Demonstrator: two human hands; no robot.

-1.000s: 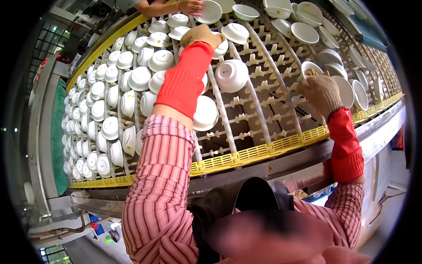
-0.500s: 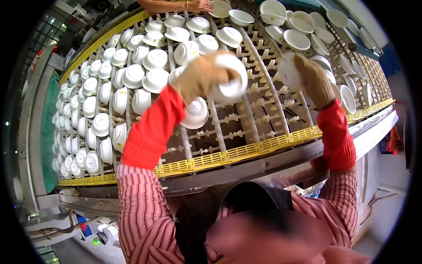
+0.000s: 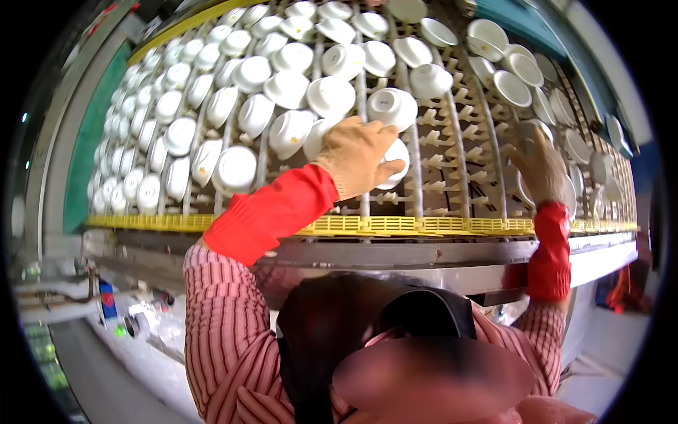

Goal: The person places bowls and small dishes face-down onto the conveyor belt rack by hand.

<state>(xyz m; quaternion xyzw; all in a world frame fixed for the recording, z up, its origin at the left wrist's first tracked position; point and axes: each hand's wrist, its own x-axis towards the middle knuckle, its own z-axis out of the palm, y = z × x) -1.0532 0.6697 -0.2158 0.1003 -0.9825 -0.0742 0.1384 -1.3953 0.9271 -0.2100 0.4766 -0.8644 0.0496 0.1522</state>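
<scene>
My left hand, in a tan glove with a red cuff, curls around a white bowl on the pegged rack, its thumb and fingers against the bowl's side. Just above it an upside-down white bowl rests on the pegs. My right hand, gloved too, reaches down among the bowls on the right. Its fingers are blurred, and a white bowl shows beside it, partly hidden. Another bowl's rim peeks out behind the glove.
Rows of upside-down bowls cover the rack's left part. Open-side-up bowls crowd its right part. A yellow edge strip and a metal rail run along the near side. Teal panels stand at the left end.
The left hand has moved right and down; a bowl it carried is no longer in the air. The right hand has shifted right and lower. The view has turned, and the other person's hand has nearly left it.
</scene>
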